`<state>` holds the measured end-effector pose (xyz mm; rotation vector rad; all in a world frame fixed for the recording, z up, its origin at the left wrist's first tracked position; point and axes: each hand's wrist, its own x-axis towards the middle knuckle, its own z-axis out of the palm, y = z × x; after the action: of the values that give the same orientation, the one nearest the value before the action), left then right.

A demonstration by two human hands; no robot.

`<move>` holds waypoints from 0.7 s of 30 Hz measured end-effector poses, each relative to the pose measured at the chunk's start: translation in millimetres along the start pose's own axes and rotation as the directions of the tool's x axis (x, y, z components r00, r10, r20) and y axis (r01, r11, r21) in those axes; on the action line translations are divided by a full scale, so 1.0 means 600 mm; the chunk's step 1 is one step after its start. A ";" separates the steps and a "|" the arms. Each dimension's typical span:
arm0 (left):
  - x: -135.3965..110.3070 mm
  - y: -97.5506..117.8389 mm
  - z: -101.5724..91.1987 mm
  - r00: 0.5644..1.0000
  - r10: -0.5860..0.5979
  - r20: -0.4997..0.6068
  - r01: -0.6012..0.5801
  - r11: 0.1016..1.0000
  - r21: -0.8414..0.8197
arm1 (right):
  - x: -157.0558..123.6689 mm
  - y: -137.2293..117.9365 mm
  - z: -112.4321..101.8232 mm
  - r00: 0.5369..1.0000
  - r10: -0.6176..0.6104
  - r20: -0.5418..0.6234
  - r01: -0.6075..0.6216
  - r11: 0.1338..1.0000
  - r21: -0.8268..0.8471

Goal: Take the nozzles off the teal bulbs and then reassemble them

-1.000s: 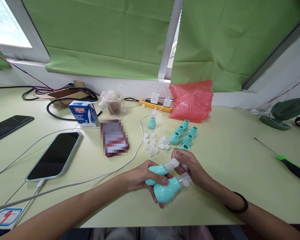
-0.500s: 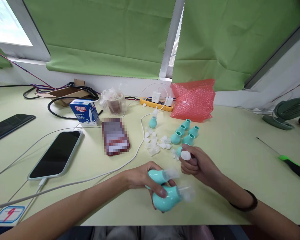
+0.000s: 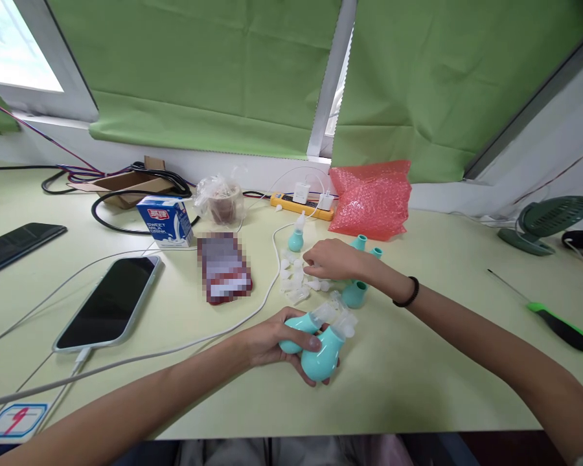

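Note:
My left hand (image 3: 271, 340) is closed round two teal rubber bulb aspirators, each with a clear tip; the nearer bulb (image 3: 320, 357) lies under my thumb, the farther bulb (image 3: 297, 331) in the palm. My right hand (image 3: 334, 259) reaches over a scatter of small white translucent plastic pieces (image 3: 296, 285). Its fingers are curled together; whatever they hold is hidden. Just beyond stands an upright teal aspirator (image 3: 296, 241) with a clear tip. Several open teal bulbs (image 3: 354, 294) without tips stand around my right forearm, which partly covers them.
A white cable (image 3: 252, 315) crosses the table. At left are a phone (image 3: 109, 303), a blue milk carton (image 3: 165, 222) and a red-edged phone (image 3: 225, 268). Behind lie a power strip (image 3: 296, 207) and pink bubble wrap (image 3: 369, 199). A screwdriver (image 3: 558, 327) and green fan (image 3: 548, 220) are at right.
My right hand has moved left and away from me, over the white pieces; the whitish piece it held no longer shows. My left hand has shifted slightly away from me, tilting the two aspirators' tips upward.

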<state>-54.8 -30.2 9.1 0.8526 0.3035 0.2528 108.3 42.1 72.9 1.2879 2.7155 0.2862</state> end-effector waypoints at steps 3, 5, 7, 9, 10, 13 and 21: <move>0.002 0.002 0.003 0.997 0.030 -0.064 -0.030 1.000 -0.002 | -0.002 0.001 0.000 0.999 -0.017 -0.049 0.022 0.995 0.101; 0.002 0.003 0.008 0.988 0.069 -0.136 -0.066 0.997 0.030 | -0.017 -0.002 -0.010 0.981 0.000 -0.192 0.041 0.977 0.209; 0.003 0.003 0.013 0.961 0.152 -0.231 -0.128 0.985 0.114 | -0.044 -0.011 -0.020 0.930 0.074 -0.360 0.075 0.920 0.384; 0.003 0.001 0.019 0.909 0.258 -0.327 -0.194 0.957 0.215 | -0.079 -0.026 -0.021 0.851 0.223 -0.475 0.128 0.789 0.601; 0.003 0.000 0.021 0.874 0.311 -0.372 -0.222 0.939 0.263 | -0.097 -0.036 -0.016 0.798 0.325 -0.508 0.148 0.712 0.687; 0.001 -0.005 0.027 0.765 0.448 -0.462 -0.265 0.874 0.408 | -0.140 -0.072 0.012 0.665 0.511 -0.544 0.213 0.569 0.794; 0.000 -0.011 0.031 0.741 0.570 -0.355 -0.257 0.729 0.635 | -0.165 -0.131 0.067 0.869 0.408 -0.281 0.101 0.410 0.907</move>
<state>-47.3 -47.5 15.5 1.4332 0.7261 0.8947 119.1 -78.5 19.3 1.8988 3.2370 -1.2854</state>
